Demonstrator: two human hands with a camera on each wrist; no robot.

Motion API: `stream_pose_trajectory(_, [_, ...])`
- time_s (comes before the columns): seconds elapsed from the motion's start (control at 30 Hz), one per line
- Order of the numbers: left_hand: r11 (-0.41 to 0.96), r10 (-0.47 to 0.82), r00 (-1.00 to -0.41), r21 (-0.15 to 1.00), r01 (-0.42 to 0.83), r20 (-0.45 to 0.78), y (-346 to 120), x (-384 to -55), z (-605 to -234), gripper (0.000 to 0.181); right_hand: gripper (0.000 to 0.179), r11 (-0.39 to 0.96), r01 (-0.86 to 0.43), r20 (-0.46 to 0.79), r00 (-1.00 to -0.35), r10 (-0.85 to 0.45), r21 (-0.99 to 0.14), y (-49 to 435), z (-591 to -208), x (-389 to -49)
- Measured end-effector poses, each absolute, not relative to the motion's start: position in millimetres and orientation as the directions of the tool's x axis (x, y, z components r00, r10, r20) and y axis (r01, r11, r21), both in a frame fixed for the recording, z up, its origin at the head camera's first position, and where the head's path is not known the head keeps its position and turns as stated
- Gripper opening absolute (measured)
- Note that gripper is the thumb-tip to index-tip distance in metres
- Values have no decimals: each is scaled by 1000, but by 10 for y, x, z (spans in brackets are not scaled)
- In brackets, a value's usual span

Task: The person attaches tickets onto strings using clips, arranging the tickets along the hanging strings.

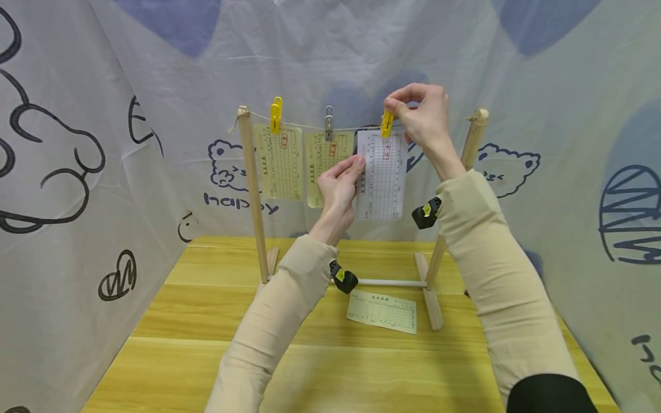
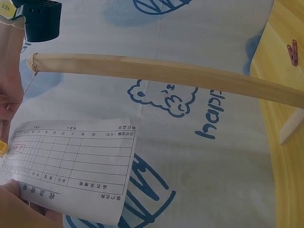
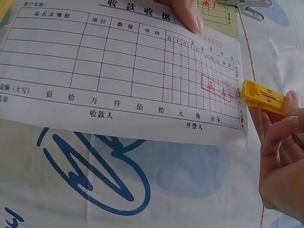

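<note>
Beige sleeves [image 1: 508, 287] stretch up past me from the near side, each with a black device [image 1: 345, 279] strapped at the wrist. Up at the string [image 1: 304, 126], the right hand [image 1: 426, 115] has its grip pinched on a yellow clip [image 1: 387, 123], whose mouth meets the top edge of a white form [image 1: 382, 183]; I can't tell whether the clip has bitten into the paper. The left hand [image 1: 338, 186] pinches that same form by its left edge, thumb on the printed face, so neither grip is released. The white form hangs upright just below the string, between two wooden posts [image 1: 253, 201], a red stamp near its top.

Over to its left hang two yellowish slips [image 1: 281, 166], the outer one under another yellow clip [image 1: 276, 117], the inner under a silver clip [image 1: 329, 126] and partly behind the left hand. Down on the wooden counter [image 1: 206, 344], a loose slip [image 1: 382, 312] lies flat in front of the stand's white rod [image 1: 392, 283], and a small reddish clip [image 2: 293, 53] lies near the right post.
</note>
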State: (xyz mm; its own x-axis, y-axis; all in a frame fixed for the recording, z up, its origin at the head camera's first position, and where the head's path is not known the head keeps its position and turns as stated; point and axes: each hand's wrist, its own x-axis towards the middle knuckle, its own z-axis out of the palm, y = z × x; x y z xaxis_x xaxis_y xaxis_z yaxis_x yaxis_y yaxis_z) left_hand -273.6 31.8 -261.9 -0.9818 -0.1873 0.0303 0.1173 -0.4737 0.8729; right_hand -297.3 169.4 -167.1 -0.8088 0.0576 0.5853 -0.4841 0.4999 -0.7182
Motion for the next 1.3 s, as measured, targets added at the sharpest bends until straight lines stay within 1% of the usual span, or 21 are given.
stream_pose_trajectory(0.43, [-470, -191, -981, 873, 129, 42, 335, -2757, -2633, 26, 26, 540, -475, 575, -818, 20, -695, 1730, -1683, -2958])
stream_pose_trajectory(0.7, [-468, -196, -980, 875, 123, 33, 330, -2766, -2634, 27, 28, 554, -438, 531, -847, 9, -708, 1731, -1678, -2942])
stream_pose_trajectory(1.3, [-462, -205, -978, 878, 123, 29, 322, -2762, -2628, 26, 32, 520, -412, 465, -885, -33, -748, 1768, -1663, -2929])
